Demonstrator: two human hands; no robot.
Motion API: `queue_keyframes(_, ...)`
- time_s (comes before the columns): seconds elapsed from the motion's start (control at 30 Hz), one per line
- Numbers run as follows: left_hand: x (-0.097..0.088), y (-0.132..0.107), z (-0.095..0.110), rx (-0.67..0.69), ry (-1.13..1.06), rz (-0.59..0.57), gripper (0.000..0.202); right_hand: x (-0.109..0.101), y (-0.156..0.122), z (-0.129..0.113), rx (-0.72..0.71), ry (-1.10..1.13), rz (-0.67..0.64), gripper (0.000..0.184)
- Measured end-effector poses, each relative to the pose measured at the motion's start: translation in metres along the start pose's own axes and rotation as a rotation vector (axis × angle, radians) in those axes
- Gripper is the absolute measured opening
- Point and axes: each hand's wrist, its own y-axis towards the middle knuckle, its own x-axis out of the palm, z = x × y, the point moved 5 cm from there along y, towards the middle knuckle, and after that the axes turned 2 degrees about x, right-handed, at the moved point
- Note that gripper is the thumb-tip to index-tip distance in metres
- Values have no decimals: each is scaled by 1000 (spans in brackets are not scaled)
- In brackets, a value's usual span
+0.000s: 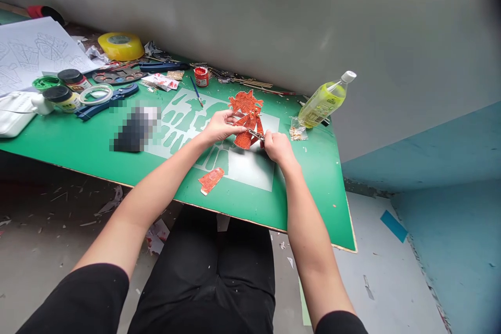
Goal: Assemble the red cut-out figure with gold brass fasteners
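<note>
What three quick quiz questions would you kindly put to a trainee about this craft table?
1. True or false: the left hand holds the orange-red cut-out figure.
2. The capped bottle of yellow-green liquid lies: A, near the right edge of the green table; B, at its left end; C, on the floor.
3. Which hand grips the small metal tool?
Key: 1 true; 2 A; 3 the right hand.
</note>
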Motion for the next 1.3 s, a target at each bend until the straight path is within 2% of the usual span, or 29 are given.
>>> queue_keyframes(0.53, -1, 1, -3, -28, -16, 3, 59, -4, -4, -7, 27, -104, -18, 61)
queue_keyframes(1.3, -1, -2, 0, -80, 25, 23, 62, -3, -4, -8, 30, -121, -6, 60)
